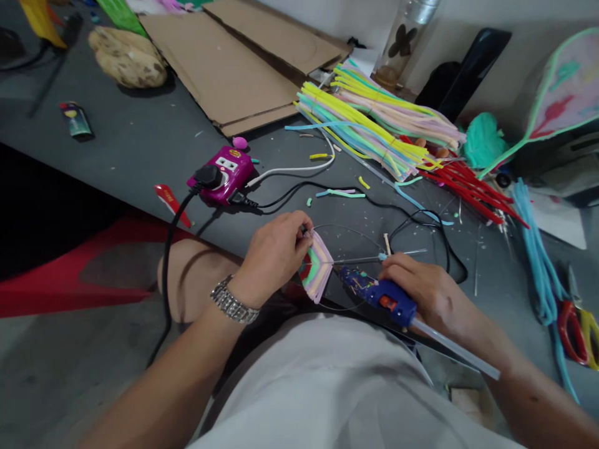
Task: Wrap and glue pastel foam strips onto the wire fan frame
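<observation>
My left hand [274, 257], with a metal link watch [234, 299] on the wrist, pinches the narrow end of a fan-shaped piece of layered pastel and red pipe cleaners [317, 268]. My right hand [428, 293] grips a blue hot glue gun [379, 296] with a long clear glue stick [453, 349] jutting from its back. The gun's nozzle end lies close to the right edge of the fan. A thin wire loop [350, 234] arcs above the piece. My lap partly hides the gun's lower side.
On the dark tabletop lie a magenta power strip [222, 174] with black cords, bundled pastel pipe cleaners [369, 125], red sticks [468, 187], blue strands [538, 249], red-and-yellow-handled scissors [573, 333] and cardboard sheets [219, 68]. A glass bottle [397, 43] stands behind.
</observation>
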